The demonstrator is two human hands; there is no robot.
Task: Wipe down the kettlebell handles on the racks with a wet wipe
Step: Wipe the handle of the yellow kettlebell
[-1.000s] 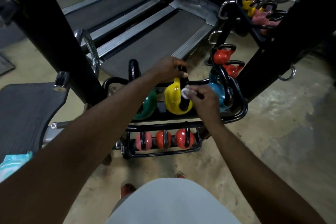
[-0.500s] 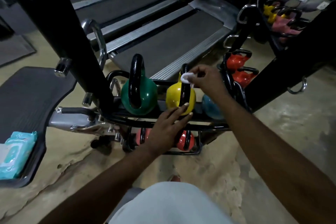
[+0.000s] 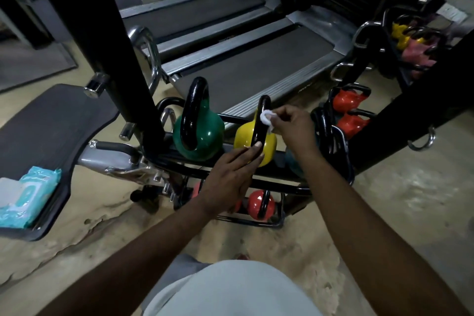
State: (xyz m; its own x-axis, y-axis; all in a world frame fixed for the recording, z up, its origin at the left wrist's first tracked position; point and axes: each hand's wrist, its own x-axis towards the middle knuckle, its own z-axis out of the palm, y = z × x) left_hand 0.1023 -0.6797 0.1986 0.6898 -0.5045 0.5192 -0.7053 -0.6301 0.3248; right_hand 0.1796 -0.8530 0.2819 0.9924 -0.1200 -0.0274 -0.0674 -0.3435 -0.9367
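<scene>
A yellow kettlebell point(image 3: 269, 142) with a black handle point(image 3: 262, 110) stands on the top shelf of a low black rack point(image 3: 277, 182). My right hand point(image 3: 292, 126) pinches a crumpled white wet wipe point(image 3: 266, 118) against the upper part of that handle. My left hand point(image 3: 230, 174) rests with flat fingers on the handle's lower front and the yellow body. A green kettlebell point(image 3: 202, 136) stands to the left, and a blue one is mostly hidden behind my right arm. Small red kettlebells point(image 3: 259, 204) sit on the bottom shelf.
A thick black post point(image 3: 110, 46) rises left of the rack. A dark bench pad point(image 3: 51, 131) holds a teal wet-wipe pack point(image 3: 25, 197). Treadmills point(image 3: 243, 64) lie behind. Orange kettlebells point(image 3: 348, 110) and another rack with yellow and pink ones point(image 3: 410, 43) stand at the right.
My left hand dropped from the top of the yellow kettlebell's handle to its lower front. My right hand carried the wipe up the handle. The view shifted left.
</scene>
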